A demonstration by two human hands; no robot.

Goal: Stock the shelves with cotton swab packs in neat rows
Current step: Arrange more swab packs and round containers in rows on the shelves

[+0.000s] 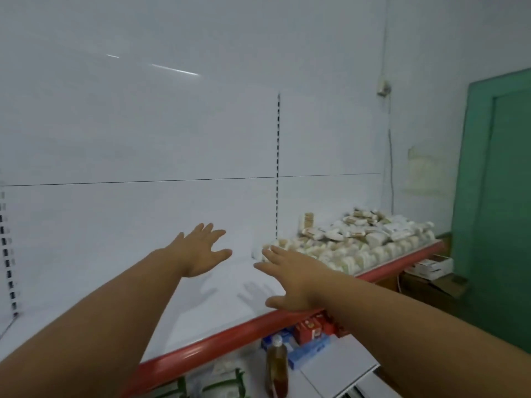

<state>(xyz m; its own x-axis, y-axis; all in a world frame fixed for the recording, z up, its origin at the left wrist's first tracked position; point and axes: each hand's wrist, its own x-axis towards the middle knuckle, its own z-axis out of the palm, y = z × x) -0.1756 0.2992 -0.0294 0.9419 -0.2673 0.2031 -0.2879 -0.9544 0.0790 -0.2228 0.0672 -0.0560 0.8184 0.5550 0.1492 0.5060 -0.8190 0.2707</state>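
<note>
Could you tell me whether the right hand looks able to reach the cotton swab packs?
Probably yes: the right hand is open above the shelf, fingertips close to the nearest cotton swab packs, nothing visible between them.

Shelf [201, 311] runs along back panel [143, 139]. Cotton swab packs [359, 248] on its right part — rows at front, loose heap behind. Left hand [201, 251] and right hand [293, 280] side by side above shelf, left of packs. Bottle [276, 366], boxes [310, 330] on level below. Door [500, 196] far right.
</note>
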